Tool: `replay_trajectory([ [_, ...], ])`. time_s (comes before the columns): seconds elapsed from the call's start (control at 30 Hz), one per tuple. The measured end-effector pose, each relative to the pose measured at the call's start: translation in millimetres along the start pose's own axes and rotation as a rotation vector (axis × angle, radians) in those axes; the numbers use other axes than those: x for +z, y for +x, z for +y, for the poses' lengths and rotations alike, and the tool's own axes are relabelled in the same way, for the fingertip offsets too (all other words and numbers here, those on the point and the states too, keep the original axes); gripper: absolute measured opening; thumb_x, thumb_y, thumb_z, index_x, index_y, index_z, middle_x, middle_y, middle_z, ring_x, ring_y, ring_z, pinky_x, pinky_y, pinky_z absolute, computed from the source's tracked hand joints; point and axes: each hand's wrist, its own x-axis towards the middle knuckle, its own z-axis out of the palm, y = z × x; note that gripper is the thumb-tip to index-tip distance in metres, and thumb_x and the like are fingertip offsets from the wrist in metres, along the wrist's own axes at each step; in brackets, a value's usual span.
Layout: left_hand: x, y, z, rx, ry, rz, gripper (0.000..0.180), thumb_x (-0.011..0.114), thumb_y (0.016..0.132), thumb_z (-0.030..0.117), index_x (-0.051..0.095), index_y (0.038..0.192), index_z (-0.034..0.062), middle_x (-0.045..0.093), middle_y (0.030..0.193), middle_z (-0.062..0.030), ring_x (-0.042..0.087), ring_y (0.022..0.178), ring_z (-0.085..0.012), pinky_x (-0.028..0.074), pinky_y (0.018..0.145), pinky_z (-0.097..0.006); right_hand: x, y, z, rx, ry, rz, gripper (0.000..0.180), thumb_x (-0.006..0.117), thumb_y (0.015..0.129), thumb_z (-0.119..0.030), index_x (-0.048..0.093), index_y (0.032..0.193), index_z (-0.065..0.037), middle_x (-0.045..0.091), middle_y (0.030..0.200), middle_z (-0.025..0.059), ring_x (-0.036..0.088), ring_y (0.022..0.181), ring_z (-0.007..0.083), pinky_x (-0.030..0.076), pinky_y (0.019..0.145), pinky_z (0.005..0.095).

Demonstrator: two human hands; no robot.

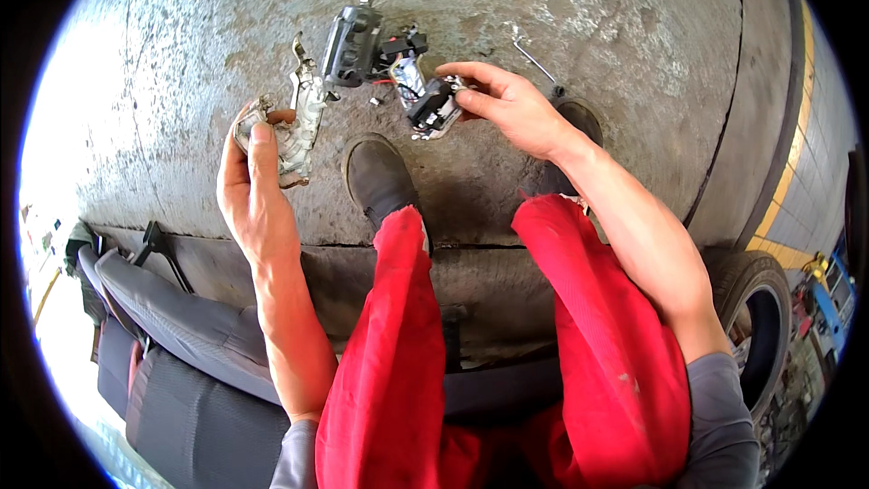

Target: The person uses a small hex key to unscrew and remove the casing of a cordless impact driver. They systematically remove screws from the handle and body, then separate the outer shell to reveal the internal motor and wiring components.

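The person wears bright red work trousers (507, 353) and dark, worn shoes (378, 177). Grey sleeves (720, 417) are pushed up to the elbows, so both forearms are bare. The hands (258, 190) wear no gloves.

The person's left hand (258, 186) is gripping a grey metal bracket (299, 131), thumb lying along it. The right hand (507, 104) is pinching a small black part (433, 107), joined by thin wires to a black housing (351, 45) just above the bracket. Red trousers (407, 353) and a dark shoe (378, 177) are showing below. A car seat (181, 326) is lying lower left, a tyre (756, 308) lower right, a bent rod (534, 59) on the concrete floor (588, 0).
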Motion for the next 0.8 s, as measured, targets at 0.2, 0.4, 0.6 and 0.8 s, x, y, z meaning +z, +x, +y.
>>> replay_trajectory([
  [0.2,-23,-10,-20,-0.120,-0.293,0.034,0.038,0.057,0.108,0.027,0.063,0.134,-0.0001,0.072,0.116,-0.0074,0.059,0.100,-0.0086,0.044,0.087,-0.026,-1,2,-2,0.009,-0.020,-0.012,0.042,0.060,0.104,-0.011,0.056,0.146,-0.005,0.064,0.125,0.0019,0.061,0.111,0.0097,0.053,0.097,0.0308],
  [0.4,-42,-17,-45,-0.189,-0.562,0.009,0.046,0.048,0.111,0.025,0.053,0.145,-0.0052,0.066,0.128,-0.0124,0.061,0.116,-0.0175,0.046,0.104,-0.034,1,2,-4,0.048,0.005,0.010,0.050,0.065,0.101,-0.011,0.052,0.148,-0.004,0.061,0.132,0.0041,0.060,0.117,0.0137,0.052,0.102,0.0337],
  [0.6,-59,-25,-66,-0.277,-0.734,0.010,0.047,0.044,0.111,0.027,0.051,0.147,-0.0033,0.066,0.129,-0.0103,0.062,0.119,-0.0177,0.045,0.106,-0.035,5,2,-5,0.057,0.080,0.034,0.062,0.067,0.099,-0.010,0.041,0.154,-0.001,0.058,0.137,0.0105,0.057,0.124,0.0184,0.049,0.106,0.0361],
  [0.8,-69,-27,-78,-0.346,-0.836,0.020,0.047,0.044,0.110,0.029,0.053,0.147,0.0026,0.068,0.128,-0.0040,0.062,0.120,-0.0148,0.044,0.107,-0.034,9,5,-10,0.062,0.162,0.043,0.067,0.066,0.100,-0.017,0.035,0.156,0.002,0.057,0.138,0.0135,0.059,0.122,0.0213,0.051,0.103,0.0402],
])
